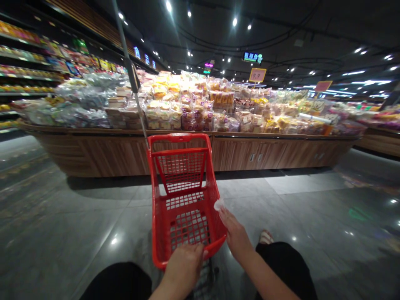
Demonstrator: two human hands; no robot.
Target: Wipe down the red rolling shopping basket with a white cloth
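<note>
"Where's our red cart?"
"Right before us, its basket (158,241) tapering away, the grid bottom in plain view. A grey pole (122,31) rises by its far left corner."
"And our hands?"
"Our left hand (184,263) is curled over the near rim. Our right hand (236,233) lies along the right rim, fingers fairly straight, a white wad (219,204) at their tips; we can't tell if it's pinched."
"Any room around?"
"Grey floor (250,187) opens on both sides. Beyond the cart, bagged goods (196,114) crowd the wooden surface (234,154)."
</note>
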